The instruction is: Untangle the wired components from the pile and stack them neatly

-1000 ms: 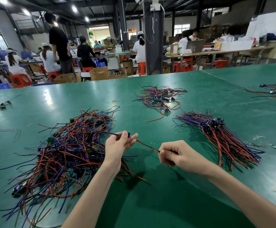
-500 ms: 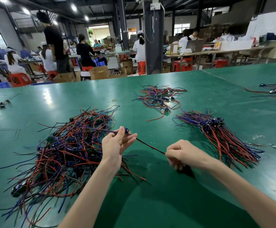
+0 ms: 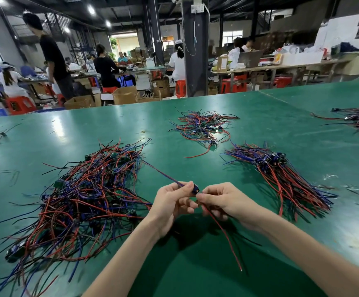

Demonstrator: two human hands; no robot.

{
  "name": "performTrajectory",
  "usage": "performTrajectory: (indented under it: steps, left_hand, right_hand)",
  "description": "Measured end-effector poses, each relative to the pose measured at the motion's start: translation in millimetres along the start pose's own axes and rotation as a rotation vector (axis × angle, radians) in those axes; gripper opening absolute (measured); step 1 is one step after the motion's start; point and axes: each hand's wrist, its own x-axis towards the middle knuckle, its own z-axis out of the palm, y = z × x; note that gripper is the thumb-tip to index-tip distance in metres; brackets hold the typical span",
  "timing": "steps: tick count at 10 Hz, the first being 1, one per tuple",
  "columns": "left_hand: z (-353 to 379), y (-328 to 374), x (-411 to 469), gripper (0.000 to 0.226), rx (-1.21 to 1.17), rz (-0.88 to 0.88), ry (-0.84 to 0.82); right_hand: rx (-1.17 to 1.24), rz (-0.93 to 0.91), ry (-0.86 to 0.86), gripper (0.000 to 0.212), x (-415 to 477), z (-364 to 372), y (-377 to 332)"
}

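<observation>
The worktop [image 3: 260,116] is green, the tangled pile [image 3: 84,200] at 9 o'clock mixes red, blue and black with green boards [image 3: 59,183], the stacked bundle [image 3: 285,179] at 3 o'clock is red and blue with dark connectors [image 3: 270,160], and the component [image 3: 195,189] toward 6 o'clock is dark blue, trailing a red lead [image 3: 223,230].

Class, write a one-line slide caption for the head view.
Left hand and right hand pinch one component over the table, tangled pile left, neat stack right.
</observation>
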Motion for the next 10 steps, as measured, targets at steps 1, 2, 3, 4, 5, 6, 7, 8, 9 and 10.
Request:
performTrajectory:
  steps: [1,2,3,4,5,6,7,8,9,10]
  left_hand:
    - [2,-1,0,0.018,0.021,0.007,0.026]
    - [6,-3,-2,0.032,0.072,0.023,0.039]
    - [8,-6,-5,0.030,0.164,0.049,0.027]
    - [7,-8,-5,0.019,0.198,0.071,0.029]
    - [7,-8,-6,0.015,0.209,0.093,0.014]
    - [6,-11,-6,0.014,0.250,0.114,0.009]
    - [6,-11,-7,0.014,0.296,0.142,0.010]
    - [9,-9,-12,0.015,0.342,0.164,0.003]
    - [14,12,-15,0.014,0.358,0.203,-0.029]
    - [15,63,-13,0.014,0.425,0.327,-0.064]
  right_hand:
    - [0.056,-0.027,0.047,0.022,0,-2,-4]
    - [0.060,-0.065,0.144,0.017,5,-14,-13]
    - [0.048,-0.103,0.273,0.016,14,-42,-29]
    - [0.016,-0.132,0.464,0.018,21,-83,-42]
    - [-0.263,-0.002,0.644,0.022,19,-130,-39]
    - [-0.506,0.303,0.554,0.021,9,-164,-25]
    - [-0.619,0.404,0.546,0.023,3,-171,-15]
    - [-0.759,0.425,0.556,0.029,-4,-163,-15]
    - [-1.038,0.444,0.573,0.042,-14,-156,-26]
    - [-1.002,0.100,0.662,0.030,-27,-157,-55]
